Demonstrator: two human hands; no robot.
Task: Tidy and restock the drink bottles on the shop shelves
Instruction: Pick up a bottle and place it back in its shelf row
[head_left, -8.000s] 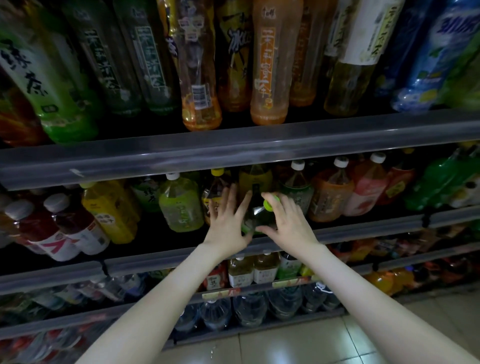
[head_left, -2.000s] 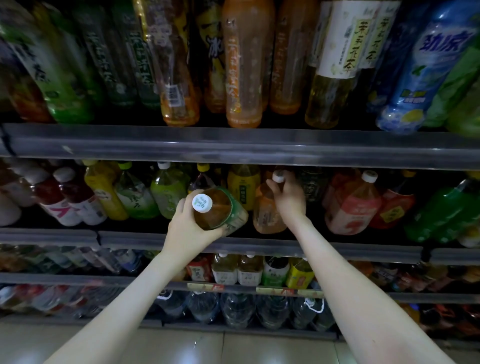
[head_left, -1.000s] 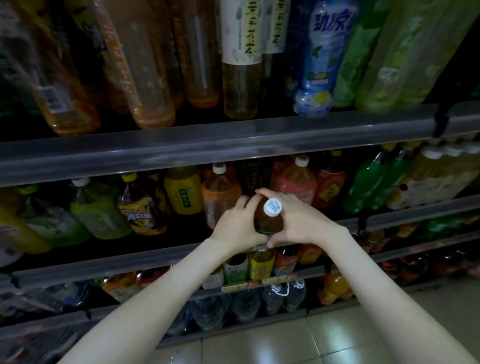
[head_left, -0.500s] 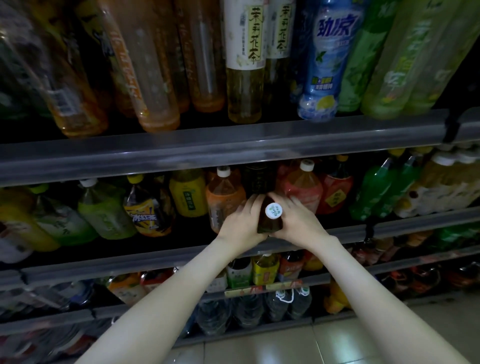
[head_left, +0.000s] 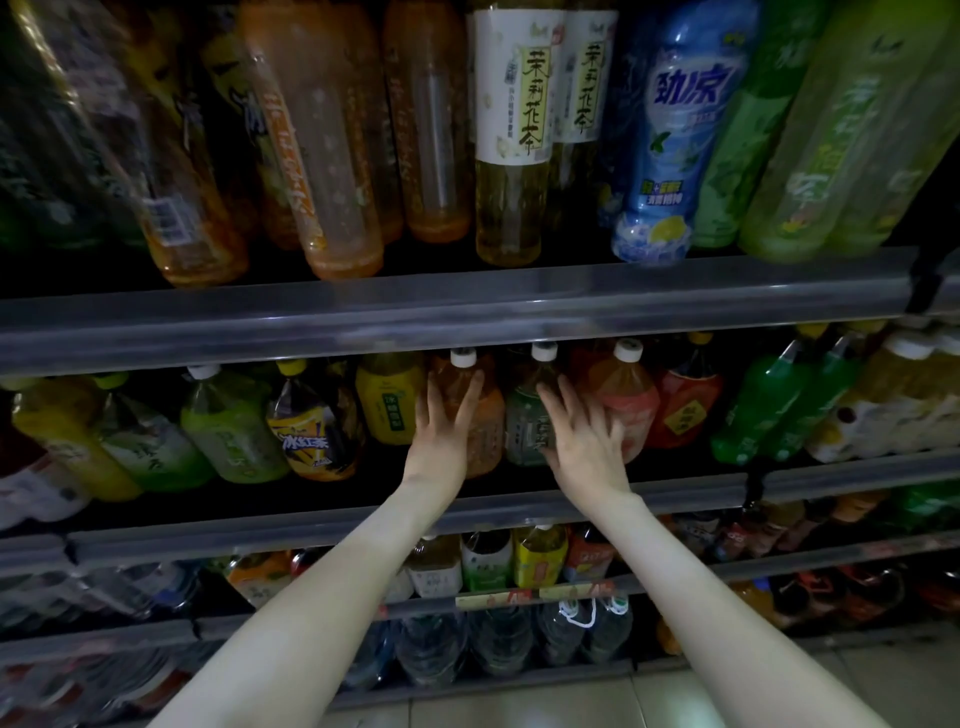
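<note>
Resting flat with straight, spread fingers, the left hand (head_left: 439, 441) touches a rounded plastic bottle of amber tea (head_left: 491, 436) on the middle shelf (head_left: 311, 525). The right hand (head_left: 587, 451), fingers equally wide, lies against the green-labelled dark bottle (head_left: 522, 427) just right. Both bottles are white-capped and upright.

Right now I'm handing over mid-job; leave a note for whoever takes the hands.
Left hand: open, fingers flat on the orange bottle.
Right hand: open, fingers spread against the dark bottle and red bottle.
No grip on anything.
Done: dark bottle stands upright on the middle shelf, between those two.
Left: probably ease both hands off, then check the rest of the row.
</note>
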